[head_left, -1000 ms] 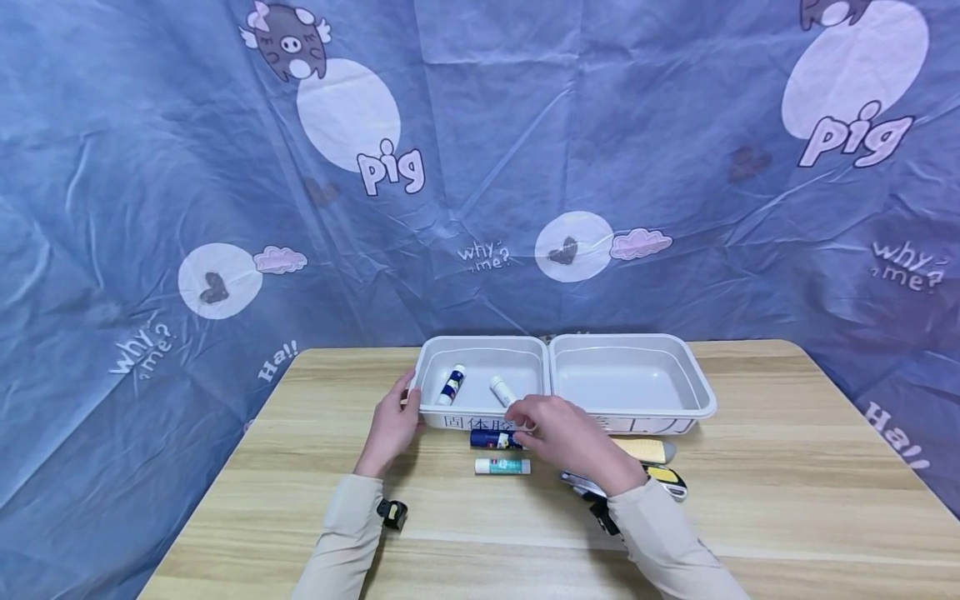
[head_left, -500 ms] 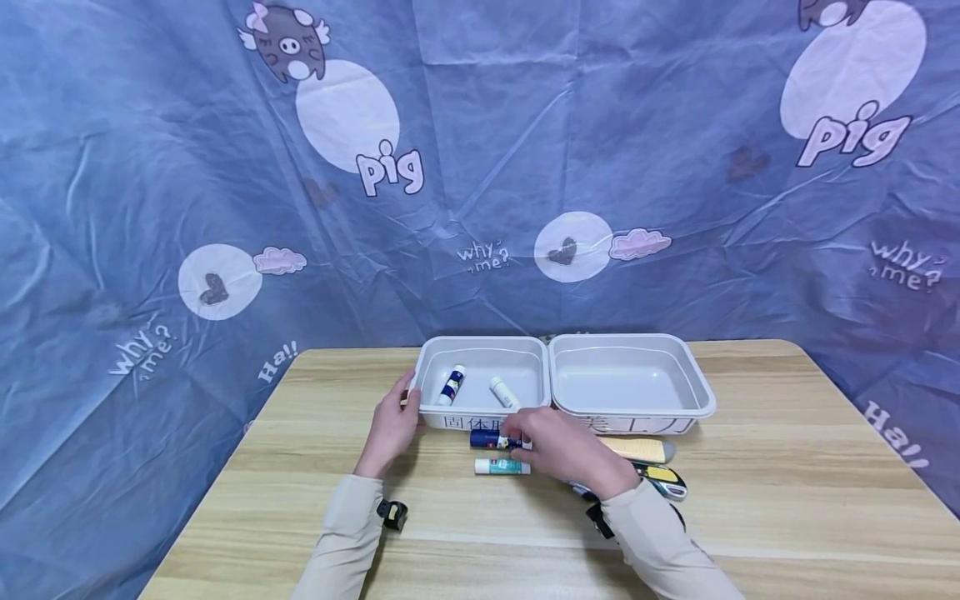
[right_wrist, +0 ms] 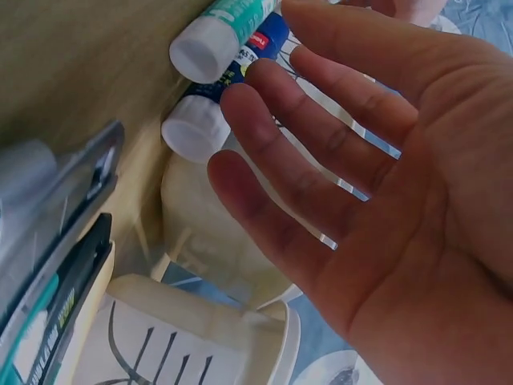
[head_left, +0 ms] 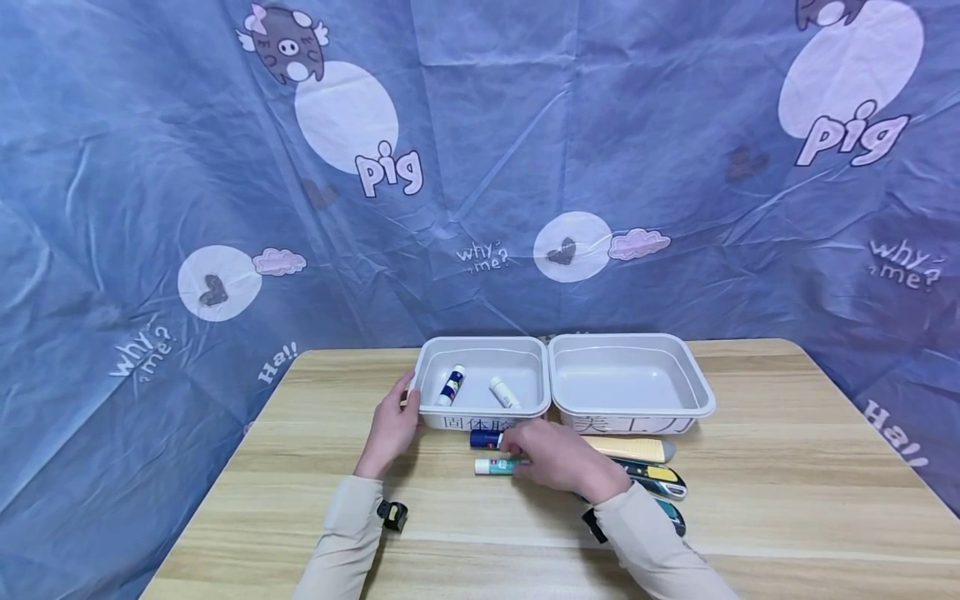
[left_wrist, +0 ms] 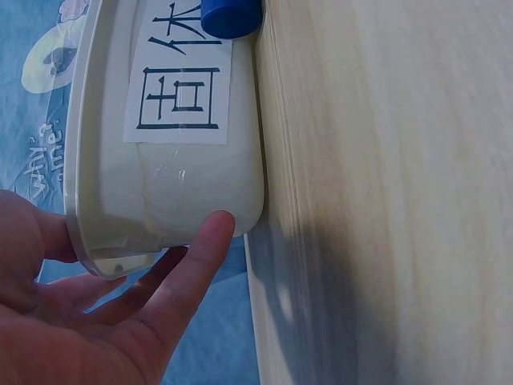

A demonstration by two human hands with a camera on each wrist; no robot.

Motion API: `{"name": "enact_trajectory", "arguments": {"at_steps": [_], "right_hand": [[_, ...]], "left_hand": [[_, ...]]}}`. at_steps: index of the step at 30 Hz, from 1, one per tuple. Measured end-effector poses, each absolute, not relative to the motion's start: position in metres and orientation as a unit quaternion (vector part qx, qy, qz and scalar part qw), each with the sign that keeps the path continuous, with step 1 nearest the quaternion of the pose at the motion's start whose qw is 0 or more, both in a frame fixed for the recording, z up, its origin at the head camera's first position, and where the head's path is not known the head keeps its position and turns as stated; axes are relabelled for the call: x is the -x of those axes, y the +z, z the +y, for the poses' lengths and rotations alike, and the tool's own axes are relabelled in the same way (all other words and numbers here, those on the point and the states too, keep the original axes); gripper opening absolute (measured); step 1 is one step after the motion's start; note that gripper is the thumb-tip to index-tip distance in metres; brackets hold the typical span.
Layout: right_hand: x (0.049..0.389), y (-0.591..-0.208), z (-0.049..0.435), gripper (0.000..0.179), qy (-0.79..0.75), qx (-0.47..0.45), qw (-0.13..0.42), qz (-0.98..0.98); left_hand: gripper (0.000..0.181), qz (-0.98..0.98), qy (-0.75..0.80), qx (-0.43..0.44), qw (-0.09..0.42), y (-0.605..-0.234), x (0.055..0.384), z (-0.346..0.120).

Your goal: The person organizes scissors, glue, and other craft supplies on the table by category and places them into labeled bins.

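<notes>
My left hand [head_left: 390,425] rests at the left end of the left white bin [head_left: 483,412]; in the left wrist view its fairly straight fingers touch the rim and side wall. My right hand [head_left: 558,454], fingers loosely bent and apart, is over the right ends of two glue sticks lying in front of that bin. One is dark blue [head_left: 484,439], the other teal and white [head_left: 492,467]. In the right wrist view, the thumb and fingertips come right at the teal glue stick [right_wrist: 232,24], with nothing gripped. Inside the left bin lie a navy glue stick [head_left: 452,386] and a white one [head_left: 503,392].
A second white bin [head_left: 622,412] with a lettered label adjoins on the right. In front of it lie utility knives: one pale yellow [head_left: 637,450], one black and yellow [head_left: 662,478], one teal [head_left: 672,517], partly under the right forearm. A blue printed cloth [head_left: 480,167] hangs behind the table.
My right hand has drawn back slightly toward me, from beside the bin's front and the blue glue stick to the teal one, now covering its right end. My left hand has stayed put.
</notes>
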State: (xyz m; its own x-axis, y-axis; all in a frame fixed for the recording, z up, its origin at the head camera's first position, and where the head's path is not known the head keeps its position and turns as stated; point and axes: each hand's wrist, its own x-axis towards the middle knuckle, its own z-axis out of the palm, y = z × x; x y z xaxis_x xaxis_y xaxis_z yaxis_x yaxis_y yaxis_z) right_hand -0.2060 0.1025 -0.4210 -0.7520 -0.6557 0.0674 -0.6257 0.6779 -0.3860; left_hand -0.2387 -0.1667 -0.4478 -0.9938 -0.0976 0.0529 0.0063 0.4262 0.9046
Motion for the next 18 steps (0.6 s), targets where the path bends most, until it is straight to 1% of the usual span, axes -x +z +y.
{"name": "enact_trajectory", "arguments": {"at_steps": [18], "right_hand": [[0.2016,-0.4298,0.0969,0.019,-0.165,0.359,0.033,0.918]], "left_hand": [[0.050,-0.846,-0.530,-0.026,0.049,-0.4487,0.2387,-0.1673]]}}
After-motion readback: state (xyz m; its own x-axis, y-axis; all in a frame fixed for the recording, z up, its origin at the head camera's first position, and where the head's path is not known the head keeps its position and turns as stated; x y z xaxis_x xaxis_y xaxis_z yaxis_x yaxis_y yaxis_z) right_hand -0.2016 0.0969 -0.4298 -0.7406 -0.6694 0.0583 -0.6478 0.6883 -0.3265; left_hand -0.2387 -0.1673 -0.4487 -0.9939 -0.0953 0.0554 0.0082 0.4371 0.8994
